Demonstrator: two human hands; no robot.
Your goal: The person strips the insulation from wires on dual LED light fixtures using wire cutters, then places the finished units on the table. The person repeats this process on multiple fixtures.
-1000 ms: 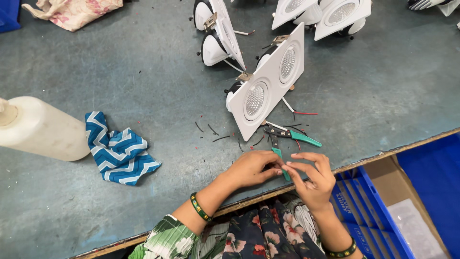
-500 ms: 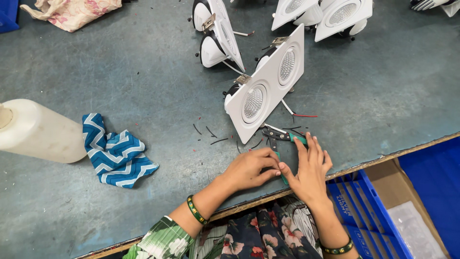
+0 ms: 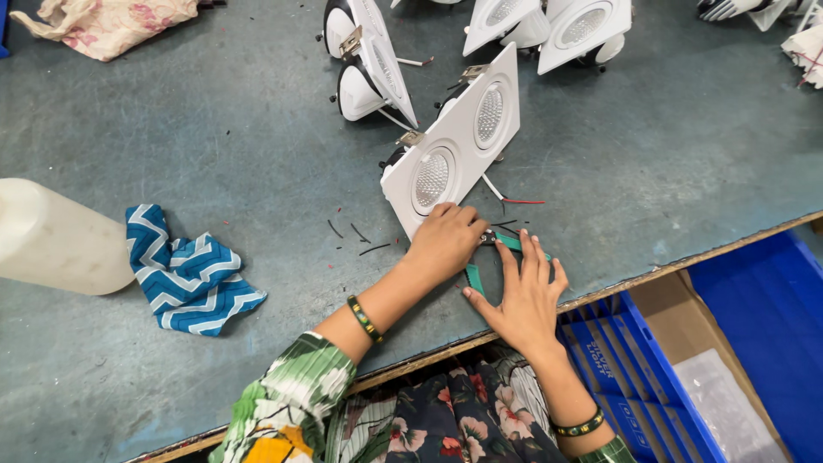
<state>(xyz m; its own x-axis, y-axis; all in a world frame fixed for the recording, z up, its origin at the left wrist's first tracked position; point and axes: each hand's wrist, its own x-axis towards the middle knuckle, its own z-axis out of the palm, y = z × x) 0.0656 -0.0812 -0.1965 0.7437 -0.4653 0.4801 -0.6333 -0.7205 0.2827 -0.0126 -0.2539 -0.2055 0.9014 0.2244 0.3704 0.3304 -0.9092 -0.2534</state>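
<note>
On grey bench, green-handled pliers, under right hand

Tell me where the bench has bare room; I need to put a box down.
Bare patches: between the cream bottle, the floral cloth and the light fittings; also right of the fittings toward the table edge. Crowded around both hands and the green-handled pliers.

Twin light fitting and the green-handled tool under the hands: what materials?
Twin light fitting: white faceplate, smooth matte, looks like painted metal or plastic; can't tell which. Lenses look clear textured plastic. Green-handled tool: handles look rubbery or plastic-coated; metal head mostly hidden by the hands.
</note>
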